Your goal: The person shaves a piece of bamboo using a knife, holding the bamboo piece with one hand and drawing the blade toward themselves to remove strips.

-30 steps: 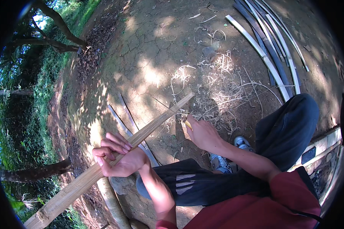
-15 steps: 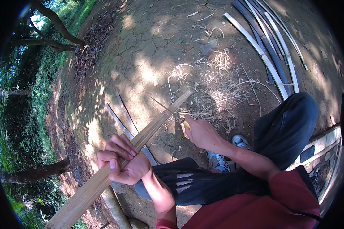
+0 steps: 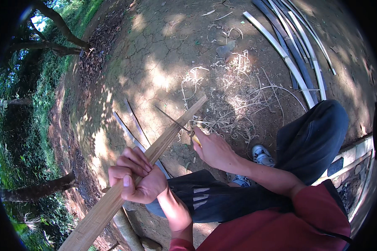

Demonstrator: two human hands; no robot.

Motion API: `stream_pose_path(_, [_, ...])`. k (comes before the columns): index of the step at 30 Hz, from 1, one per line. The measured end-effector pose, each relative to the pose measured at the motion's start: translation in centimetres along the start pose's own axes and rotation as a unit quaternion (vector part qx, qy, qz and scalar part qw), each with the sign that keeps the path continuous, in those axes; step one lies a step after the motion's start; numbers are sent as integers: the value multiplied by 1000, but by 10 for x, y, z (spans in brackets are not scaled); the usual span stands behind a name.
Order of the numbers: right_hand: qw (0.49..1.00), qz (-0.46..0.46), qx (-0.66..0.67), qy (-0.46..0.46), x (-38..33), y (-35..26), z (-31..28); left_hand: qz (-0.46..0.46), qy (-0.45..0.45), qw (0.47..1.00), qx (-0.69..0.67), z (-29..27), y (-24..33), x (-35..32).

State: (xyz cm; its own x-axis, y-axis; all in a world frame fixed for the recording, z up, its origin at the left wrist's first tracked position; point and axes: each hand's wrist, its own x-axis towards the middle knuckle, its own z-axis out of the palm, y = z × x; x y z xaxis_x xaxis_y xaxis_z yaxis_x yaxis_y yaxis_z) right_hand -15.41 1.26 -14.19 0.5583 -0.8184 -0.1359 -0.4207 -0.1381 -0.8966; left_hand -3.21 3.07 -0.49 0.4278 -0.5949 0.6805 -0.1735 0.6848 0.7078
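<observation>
The left hand (image 3: 138, 178) grips a bamboo strip (image 3: 166, 140); the right hand (image 3: 217, 149), fingers closed, holds a yellow-handled knife (image 3: 191, 133), blade across the strip

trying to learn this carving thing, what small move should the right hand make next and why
Probably ease the knife outward along the pale strip, toward its narrow free end: its blade crosses the strip short of that end, the right grip holds its handle, and the left grip clasps the strip behind the blade, away from that path.
</observation>
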Motion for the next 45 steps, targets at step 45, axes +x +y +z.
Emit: stream_pose_path(45, [998,-39,-40,17,-2,3,17,35,78,996,-14,-16,-3,-12])
